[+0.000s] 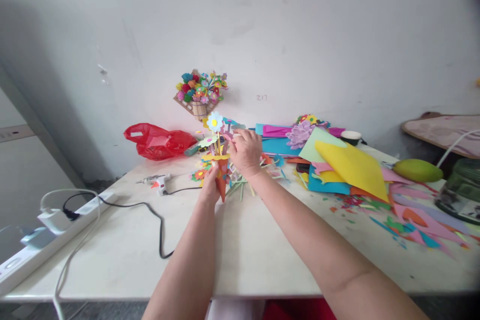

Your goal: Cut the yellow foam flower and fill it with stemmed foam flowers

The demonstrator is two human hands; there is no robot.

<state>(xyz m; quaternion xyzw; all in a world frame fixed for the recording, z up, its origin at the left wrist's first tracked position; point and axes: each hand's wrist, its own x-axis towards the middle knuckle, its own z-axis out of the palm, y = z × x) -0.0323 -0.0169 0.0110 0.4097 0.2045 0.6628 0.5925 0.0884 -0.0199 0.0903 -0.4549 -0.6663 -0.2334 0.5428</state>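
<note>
My left hand (211, 184) is wrapped round an orange cone (222, 180) with a yellow scalloped rim, held upright above the table. Craft flowers on thin stems stand in the cone, among them a light blue flower (215, 122) with a yellow centre and a pale green flower (208, 141). At the right side of the bunch, my right hand (247, 151) has its fingers closed at a pink flower (227, 133). Its fingertips partly cover that flower. Behind the cone lie more flowers and pale green stems (240, 189), partly hidden by my hands.
A glue gun (162, 185) with a black cord and a power strip (56, 235) lie at left. A red plastic bag (157, 141) sits at the back. Coloured sheets (350, 165), scraps (416, 225) and a glass jar (461, 192) are at right. A flower decoration (200, 92) hangs on the wall.
</note>
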